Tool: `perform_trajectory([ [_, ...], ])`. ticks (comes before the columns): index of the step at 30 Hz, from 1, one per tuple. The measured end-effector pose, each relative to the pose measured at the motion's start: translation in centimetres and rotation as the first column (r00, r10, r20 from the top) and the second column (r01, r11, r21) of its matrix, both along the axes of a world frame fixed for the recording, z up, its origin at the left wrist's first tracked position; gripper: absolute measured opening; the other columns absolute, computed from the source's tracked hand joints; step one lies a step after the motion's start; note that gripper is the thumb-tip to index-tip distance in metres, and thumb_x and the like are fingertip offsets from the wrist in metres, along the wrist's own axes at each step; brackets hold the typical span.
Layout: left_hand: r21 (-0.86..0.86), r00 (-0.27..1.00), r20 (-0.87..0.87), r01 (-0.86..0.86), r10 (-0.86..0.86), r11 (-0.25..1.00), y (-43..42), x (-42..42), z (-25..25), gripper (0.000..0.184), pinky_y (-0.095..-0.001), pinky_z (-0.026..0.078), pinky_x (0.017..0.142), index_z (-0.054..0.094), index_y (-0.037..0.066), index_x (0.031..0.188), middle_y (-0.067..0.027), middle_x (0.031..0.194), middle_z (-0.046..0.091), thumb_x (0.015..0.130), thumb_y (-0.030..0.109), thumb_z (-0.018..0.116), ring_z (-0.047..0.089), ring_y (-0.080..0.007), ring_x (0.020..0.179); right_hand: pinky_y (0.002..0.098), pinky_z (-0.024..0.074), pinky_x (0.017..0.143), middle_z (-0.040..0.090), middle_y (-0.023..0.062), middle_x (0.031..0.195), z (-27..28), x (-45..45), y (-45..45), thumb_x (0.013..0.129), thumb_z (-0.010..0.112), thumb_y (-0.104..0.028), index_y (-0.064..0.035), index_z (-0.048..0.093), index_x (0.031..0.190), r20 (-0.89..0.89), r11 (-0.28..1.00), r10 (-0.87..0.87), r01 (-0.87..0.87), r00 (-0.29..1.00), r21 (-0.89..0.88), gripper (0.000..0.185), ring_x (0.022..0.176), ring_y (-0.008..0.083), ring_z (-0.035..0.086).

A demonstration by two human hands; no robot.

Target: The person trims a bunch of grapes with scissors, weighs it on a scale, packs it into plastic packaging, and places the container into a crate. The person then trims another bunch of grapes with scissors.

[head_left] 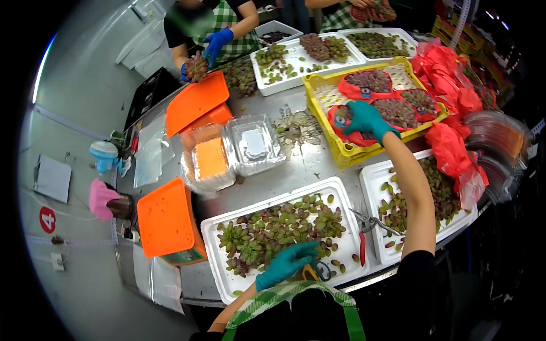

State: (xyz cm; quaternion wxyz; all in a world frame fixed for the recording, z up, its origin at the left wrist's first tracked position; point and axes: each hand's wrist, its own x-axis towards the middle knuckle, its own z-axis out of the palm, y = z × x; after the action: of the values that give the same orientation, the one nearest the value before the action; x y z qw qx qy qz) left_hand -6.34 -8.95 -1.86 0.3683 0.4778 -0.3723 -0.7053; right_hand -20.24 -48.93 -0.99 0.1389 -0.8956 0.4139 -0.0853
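My left hand (289, 264), in a teal glove, has its fingers stretched out over the near edge of a white tray (213, 267) of loose green and purple grapes (273, 227). Scissors with a yellow handle (310, 274) are beside its fingertips. Up at the right, my right hand (367, 120), also gloved in teal, reaches into a yellow crate (341, 152). Its fingers are spread over a red-wrapped bunch (341, 115) at the crate's left side. More dark bunches (395, 112) in red wrapping sit beside it.
Red-handled clippers (364, 244) lie between the near tray and a right tray (388, 257). Clear plastic boxes (254, 145) and orange containers (165, 219) stand left. Across the table, a person's blue-gloved hand (218, 44) is near a bunch (196, 68). Red bags (446, 77) are right.
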Motion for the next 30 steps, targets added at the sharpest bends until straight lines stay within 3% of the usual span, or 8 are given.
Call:
perform_trajectory([
  [3, -0.005, 0.999, -0.020, 0.046, -0.046, 0.999, 0.3, -0.4, 0.0, 0.041, -0.0287, 0.037, 0.088, 0.035, 0.003, 0.121, -0.0105, 0.112, 0.047, 0.082, 0.007, 0.046, 0.047, -0.0175, 0.103, 0.0329, 0.0450, 0.069, 0.056, 0.0110, 0.083, 0.3, -1.5, 0.5, 0.042, 0.078, -0.028, -0.0040, 0.052, 0.087, 0.403, 0.992, -0.092, 0.047, 0.910, 0.120, 0.057, 0.078, 0.0226, 0.055],
  [5, -0.016, 0.996, -0.045, 0.075, -0.075, 0.997, 0.1, -0.5, 0.5, 0.042, -0.0293, 0.036, 0.089, 0.034, 0.003, 0.122, -0.0105, 0.112, 0.047, 0.082, 0.010, 0.047, 0.046, -0.0177, 0.103, 0.0302, 0.0453, 0.068, 0.056, 0.0069, 0.082, -0.7, -2.4, -0.7, 0.048, 0.077, -0.021, -0.0042, 0.052, 0.087, 0.731, 0.980, -0.160, 0.016, 0.663, 0.200, 0.049, 0.077, 0.0167, 0.054],
  [10, -0.266, 0.987, -0.034, -0.163, 0.160, 0.950, 0.5, 0.6, -0.4, 0.053, -0.0314, 0.034, 0.091, 0.029, 0.007, 0.125, -0.0103, 0.120, 0.040, 0.079, 0.017, 0.054, 0.042, -0.0203, 0.107, 0.0260, 0.0440, 0.071, 0.052, 0.0024, 0.097, 7.8, -1.5, 12.8, 0.060, 0.073, -0.015, -0.0044, 0.047, 0.104, 0.862, 0.829, -0.409, -0.272, 0.300, 0.488, 0.053, 0.083, 0.0106, 0.051],
  [14, -0.472, 0.903, -0.098, -0.412, 0.418, 0.779, 0.9, 2.4, 3.3, 0.083, -0.0361, 0.032, 0.091, 0.005, 0.017, 0.132, -0.0107, 0.133, 0.017, 0.072, 0.022, 0.062, 0.032, -0.0242, 0.115, 0.0282, 0.0412, 0.080, 0.051, 0.0037, 0.103, 6.1, 2.3, 25.2, 0.064, 0.070, -0.020, -0.0041, 0.045, 0.109, 0.738, 0.630, -0.620, -0.391, 0.267, 0.671, 0.054, 0.093, 0.0127, 0.049],
  [20, -0.682, 0.676, 0.379, -0.258, 0.632, 0.685, 8.0, 5.1, 3.2, 0.058, -0.0299, 0.038, 0.077, 0.036, 0.010, 0.123, -0.0117, 0.101, 0.044, 0.073, 0.025, 0.061, 0.045, -0.0222, 0.091, 0.0322, 0.0427, 0.084, 0.048, 0.0085, 0.111, 0.2, 6.4, 38.0, 0.070, 0.064, -0.029, -0.0068, 0.037, 0.118, 0.235, 0.039, -0.955, -0.712, 0.179, 0.701, 0.060, 0.099, 0.0210, 0.050],
  [23, -0.720, 0.526, 0.545, -0.105, 0.652, 0.686, 10.7, 5.6, 4.6, 0.041, -0.0281, 0.039, 0.067, 0.052, 0.008, 0.110, -0.0119, 0.088, 0.045, 0.072, 0.021, 0.061, 0.048, -0.0226, 0.078, 0.0351, 0.0401, 0.088, 0.044, 0.0097, 0.118, -1.9, 6.9, 41.7, 0.072, 0.058, -0.044, -0.0082, 0.033, 0.122, 0.212, -0.029, -0.959, -0.807, 0.190, 0.589, 0.066, 0.105, 0.0225, 0.046],
  [28, -0.810, 0.596, 0.486, 0.035, 0.638, 0.585, 10.9, 6.8, 6.6, 0.036, -0.0264, 0.039, 0.051, 0.058, 0.009, 0.101, -0.0060, 0.073, 0.047, 0.067, 0.018, 0.066, 0.048, -0.0171, 0.060, 0.0384, 0.0362, 0.091, 0.041, 0.0081, 0.121, -2.3, 8.2, 45.3, 0.072, 0.045, -0.058, -0.0098, 0.033, 0.122, 0.235, -0.018, -0.958, -0.857, 0.162, 0.516, 0.071, 0.107, 0.0223, 0.044],
  [30, -0.711, 0.403, 0.703, 0.389, 0.587, 0.585, 10.8, 7.2, 8.9, 0.038, -0.0287, 0.038, 0.046, 0.059, 0.011, 0.100, -0.0052, 0.066, 0.047, 0.063, 0.016, 0.066, 0.047, -0.0186, 0.052, 0.0385, 0.0366, 0.090, 0.042, 0.0076, 0.120, -1.9, 8.9, 46.6, 0.072, 0.045, -0.059, -0.0100, 0.034, 0.122, 0.205, 0.025, -0.971, -0.801, 0.123, 0.598, 0.071, 0.107, 0.0223, 0.044],
])
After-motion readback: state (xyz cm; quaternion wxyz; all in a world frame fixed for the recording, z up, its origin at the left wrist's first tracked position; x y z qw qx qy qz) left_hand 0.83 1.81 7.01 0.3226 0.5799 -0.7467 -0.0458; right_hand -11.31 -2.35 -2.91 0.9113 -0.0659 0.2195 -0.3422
